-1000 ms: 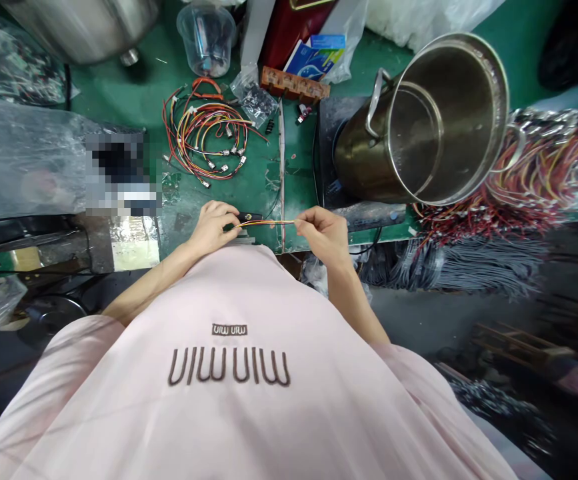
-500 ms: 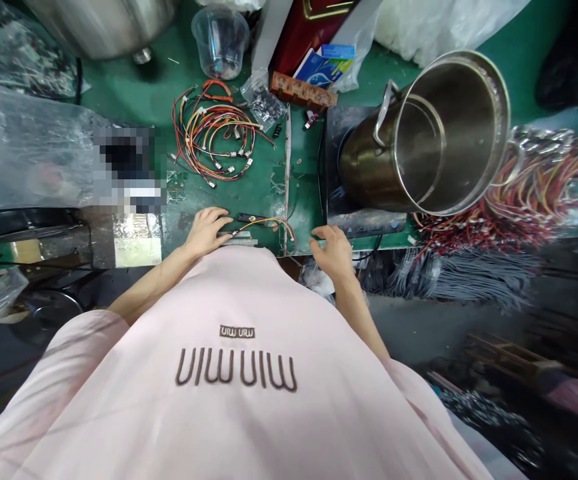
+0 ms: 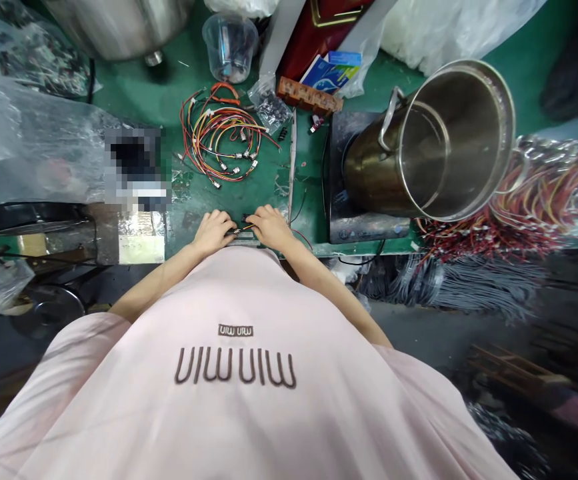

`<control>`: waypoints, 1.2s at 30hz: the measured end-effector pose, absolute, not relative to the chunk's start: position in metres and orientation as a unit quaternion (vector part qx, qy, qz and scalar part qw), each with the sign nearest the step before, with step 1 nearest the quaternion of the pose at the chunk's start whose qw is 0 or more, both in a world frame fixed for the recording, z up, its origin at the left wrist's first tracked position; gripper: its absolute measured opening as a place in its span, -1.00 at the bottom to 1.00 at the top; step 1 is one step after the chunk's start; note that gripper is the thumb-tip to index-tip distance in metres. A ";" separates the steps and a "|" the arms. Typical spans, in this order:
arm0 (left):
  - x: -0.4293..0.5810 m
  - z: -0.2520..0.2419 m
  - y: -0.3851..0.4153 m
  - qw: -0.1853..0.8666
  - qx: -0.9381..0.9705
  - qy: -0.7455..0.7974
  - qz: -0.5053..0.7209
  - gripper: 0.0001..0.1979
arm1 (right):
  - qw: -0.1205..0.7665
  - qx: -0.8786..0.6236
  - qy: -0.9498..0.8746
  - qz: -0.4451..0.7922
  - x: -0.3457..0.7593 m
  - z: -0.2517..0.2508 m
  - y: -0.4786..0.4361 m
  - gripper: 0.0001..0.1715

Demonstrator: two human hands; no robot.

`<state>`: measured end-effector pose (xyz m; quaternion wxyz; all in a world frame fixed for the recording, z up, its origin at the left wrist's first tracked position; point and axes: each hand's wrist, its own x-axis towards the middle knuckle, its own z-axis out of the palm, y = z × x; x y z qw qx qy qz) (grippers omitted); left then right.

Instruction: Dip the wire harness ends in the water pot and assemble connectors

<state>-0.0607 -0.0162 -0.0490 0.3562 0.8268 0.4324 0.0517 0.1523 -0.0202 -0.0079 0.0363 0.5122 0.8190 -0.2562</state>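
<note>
A short multi-coloured wire lead (image 3: 245,228) spans the small gap between my two hands at the near edge of the bench. My left hand (image 3: 213,231) is closed in a pinch on its connector end. My right hand (image 3: 271,229) pinches the wires just to the right of that end, and its palm hides most of the lead. A thin red wire end (image 3: 303,237) sticks out on the far side of my right wrist. Partly covered by my right fingertips is a small black block (image 3: 245,218) lying on the bench. Farther forward lies a coil of similar leads (image 3: 221,143) with metal connectors.
To the right, a tall steel pot (image 3: 376,163) stands on a black hot plate (image 3: 363,229). Beyond it is a heap of red and yellow wires (image 3: 513,220). A clear plastic tub (image 3: 229,50) and a brown slotted block (image 3: 309,97) are at the back. Plastic sheeting (image 3: 33,147) covers the left.
My right hand has moved left from beside the hot plate to the wire lead and closed on it. My left hand stays at the connector end. The view has shifted slightly.
</note>
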 end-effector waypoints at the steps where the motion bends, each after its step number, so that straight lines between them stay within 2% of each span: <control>1: -0.061 -0.049 -0.016 0.361 0.823 0.435 0.057 -0.77 | 0.044 0.514 0.819 -0.250 0.151 -0.009 -0.019 -0.66; 5: -0.061 -0.049 -0.018 0.396 0.792 0.455 0.094 -0.80 | 0.053 0.518 0.816 -0.250 0.152 -0.008 -0.019 -0.75; 9: -0.058 -0.047 -0.022 0.552 0.658 0.485 0.166 -0.81 | 0.031 0.523 0.809 -0.266 0.154 -0.002 -0.022 -0.74; 12: -0.054 -0.043 -0.025 0.664 0.510 0.500 0.221 -0.70 | 0.008 0.537 0.800 -0.267 0.155 0.002 -0.028 -0.71; 15: -0.054 -0.036 -0.026 0.717 0.418 0.498 0.252 -0.62 | -0.027 0.548 0.790 -0.275 0.155 0.006 -0.035 -0.70; 21: -0.056 -0.013 -0.025 0.733 0.383 0.488 0.278 -0.61 | -0.162 0.546 0.744 -0.349 0.153 0.018 -0.044 -0.80; 25: -0.055 0.002 -0.025 0.729 0.384 0.491 0.283 -0.62 | -0.218 0.542 0.732 -0.351 0.151 0.031 -0.046 -0.81; 36: -0.053 0.016 -0.026 0.702 0.437 0.487 0.281 -0.66 | -0.196 0.518 0.797 -0.242 0.151 0.050 -0.048 -0.77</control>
